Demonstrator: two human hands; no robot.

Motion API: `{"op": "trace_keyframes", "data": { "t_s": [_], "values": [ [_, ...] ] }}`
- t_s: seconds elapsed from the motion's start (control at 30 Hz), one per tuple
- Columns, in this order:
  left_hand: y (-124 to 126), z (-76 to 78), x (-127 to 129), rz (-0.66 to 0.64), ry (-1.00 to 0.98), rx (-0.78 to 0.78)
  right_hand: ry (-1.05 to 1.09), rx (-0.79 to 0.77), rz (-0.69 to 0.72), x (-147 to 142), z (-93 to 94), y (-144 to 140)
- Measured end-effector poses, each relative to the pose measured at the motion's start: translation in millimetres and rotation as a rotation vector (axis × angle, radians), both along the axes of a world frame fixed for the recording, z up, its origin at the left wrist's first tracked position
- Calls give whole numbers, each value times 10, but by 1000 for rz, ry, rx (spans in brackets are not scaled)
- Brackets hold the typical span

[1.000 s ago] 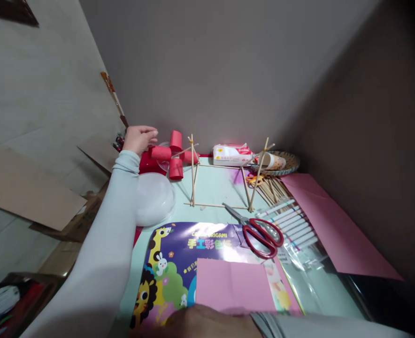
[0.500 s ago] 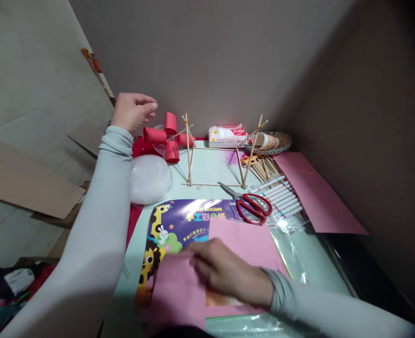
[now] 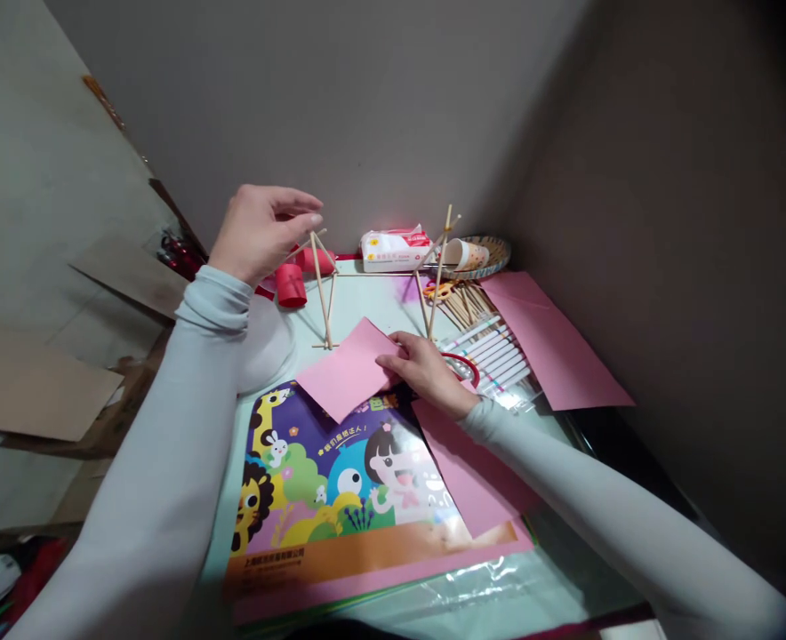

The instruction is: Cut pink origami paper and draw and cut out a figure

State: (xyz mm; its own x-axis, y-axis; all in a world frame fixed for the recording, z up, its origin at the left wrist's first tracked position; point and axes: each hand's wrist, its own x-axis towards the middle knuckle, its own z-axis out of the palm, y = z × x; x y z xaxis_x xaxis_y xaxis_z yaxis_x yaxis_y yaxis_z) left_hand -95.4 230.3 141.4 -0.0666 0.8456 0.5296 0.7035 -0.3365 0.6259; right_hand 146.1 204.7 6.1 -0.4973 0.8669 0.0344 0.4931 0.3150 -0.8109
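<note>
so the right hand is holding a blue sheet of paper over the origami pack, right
Not quite: the sheet of paper is pink, not blue. The head view shows the right hand holding it by its edge over the origami pack.

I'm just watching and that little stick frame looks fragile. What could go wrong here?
1. The left hand pinches near the top of the stick frame; a tug might tip it or loosen its joints.
2. The right hand holds the pink paper square right next to the frame's base and could knock it.
3. The red scissors lie partly hidden under that hand.
</note>
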Motion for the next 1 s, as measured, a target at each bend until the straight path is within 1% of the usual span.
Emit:
{"op": "trace_keyframes", "data": {
  "t_s": [0.1,0.17,0.23,0.3,0.33,0.4,0.43,0.5,0.57,0.63,0.67,0.73,0.8,0.87,0.93,1.0],
  "values": [
    [-61,3,167,-48,-48,-7,-46,74,6,-130,94,85],
    [-128,17,273,-79,-7,-62,-66,140,54,-113,223,71],
    [-212,31,375,-107,140,-167,-77,216,92,7,383,-23],
    [-304,17,477,-167,385,-321,-117,295,113,206,518,-207],
    [-350,-10,530,-198,513,-401,-157,330,128,316,554,-331],
    [-436,-114,639,-236,695,-522,-430,447,138,517,533,-621],
    [-476,-190,694,-222,745,-559,-542,502,123,594,474,-774],
    [-546,-370,796,-168,806,-606,-640,590,99,686,290,-1061],
    [-608,-557,875,-139,849,-652,-631,649,111,703,82,-1281],
    [-667,-716,912,-146,871,-695,-601,669,139,678,-79,-1419],
    [-700,-780,913,-160,876,-712,-587,677,153,662,-129,-1460],
    [-774,-877,878,-196,866,-725,-558,679,179,646,-168,-1495],
    [-858,-946,806,-234,835,-710,-509,633,190,669,-133,-1477],
    [-943,-1005,719,-267,795,-684,-413,549,152,722,-31,-1414],
    [-1021,-1060,643,-292,762,-660,-268,504,44,765,118,-1319],
    [-1091,-1101,590,-303,739,-633,-114,559,-107,747,264,-1209]
  ]
}}
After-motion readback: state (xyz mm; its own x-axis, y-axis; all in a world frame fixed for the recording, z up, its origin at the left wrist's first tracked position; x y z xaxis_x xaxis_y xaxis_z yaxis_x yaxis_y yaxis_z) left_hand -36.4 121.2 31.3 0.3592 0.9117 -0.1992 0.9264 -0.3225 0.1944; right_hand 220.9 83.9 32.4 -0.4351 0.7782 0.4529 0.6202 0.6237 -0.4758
